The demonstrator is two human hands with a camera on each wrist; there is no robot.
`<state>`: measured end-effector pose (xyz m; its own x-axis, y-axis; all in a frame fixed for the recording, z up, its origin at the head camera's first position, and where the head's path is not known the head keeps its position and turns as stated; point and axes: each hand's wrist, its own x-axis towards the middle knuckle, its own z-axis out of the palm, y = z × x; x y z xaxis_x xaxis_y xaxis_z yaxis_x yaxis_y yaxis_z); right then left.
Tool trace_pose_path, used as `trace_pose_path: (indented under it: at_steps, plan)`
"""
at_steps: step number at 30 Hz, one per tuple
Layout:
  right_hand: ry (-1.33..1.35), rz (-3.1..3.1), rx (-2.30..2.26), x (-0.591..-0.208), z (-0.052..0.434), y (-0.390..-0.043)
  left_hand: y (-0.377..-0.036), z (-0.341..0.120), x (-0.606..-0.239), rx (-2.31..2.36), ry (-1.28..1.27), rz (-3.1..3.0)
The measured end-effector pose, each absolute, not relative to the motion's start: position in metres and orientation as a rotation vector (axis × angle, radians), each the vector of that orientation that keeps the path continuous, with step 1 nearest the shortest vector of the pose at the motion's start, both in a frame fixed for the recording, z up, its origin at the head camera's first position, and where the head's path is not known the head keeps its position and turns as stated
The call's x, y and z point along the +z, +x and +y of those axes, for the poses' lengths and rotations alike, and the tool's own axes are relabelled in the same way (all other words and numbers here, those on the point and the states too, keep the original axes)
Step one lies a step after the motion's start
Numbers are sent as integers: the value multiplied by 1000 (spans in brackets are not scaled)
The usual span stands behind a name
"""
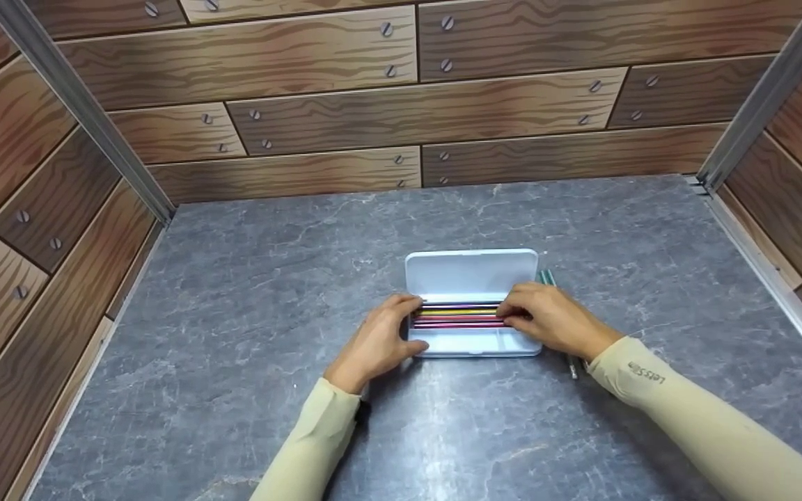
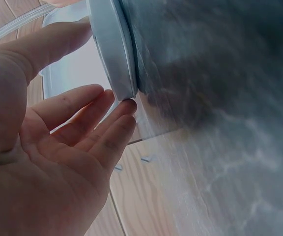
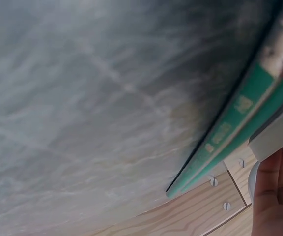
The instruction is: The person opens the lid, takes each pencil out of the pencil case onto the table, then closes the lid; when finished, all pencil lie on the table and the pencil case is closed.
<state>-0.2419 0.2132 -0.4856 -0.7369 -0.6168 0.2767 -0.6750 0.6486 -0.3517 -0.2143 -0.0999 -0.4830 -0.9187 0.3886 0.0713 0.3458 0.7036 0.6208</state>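
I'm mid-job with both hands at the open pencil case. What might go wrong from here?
1. The green pencils lie outside the pencil case, right by the right hand; that hand might knock them away.
2. The lid stands raised behind the coloured pencils; a bump could tip it down onto the hands.
3. The left hand is at the case's left end; if it slips, the case might shift on the table.

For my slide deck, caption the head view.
Left hand spanning one end of an open pale case, right hand at the coloured pencils inside, green pencils lying just outside.
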Motion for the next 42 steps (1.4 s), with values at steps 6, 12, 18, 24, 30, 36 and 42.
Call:
trace_pose_path:
  at_steps: [6, 12, 18, 24, 30, 36, 42]
  plan:
    - [1069, -2759, 708, -485, 213, -243, -214, -100, -484, 1018, 616, 2840]
    - [1042, -2803, 771, -484, 214, -244, -214, -101, -484, 1024, 624, 2838]
    - [1007, -2796, 798, -479, 215, -244, -214, -101, -482, 1009, 608, 2837]
    - [986, -2731, 833, -469, 221, -242, -214, -100, -481, 1022, 613, 2822]
    - [1007, -2610, 852, -463, 238, -237, -214, -101, -481, 1017, 603, 2827]
    - [848, -2544, 940, -458, 264, -232, -214, -101, -482, 1025, 610, 2819]
    - [524, -2522, 1046, -459, 287, -226, -214, -101, -483, 1012, 606, 2827]
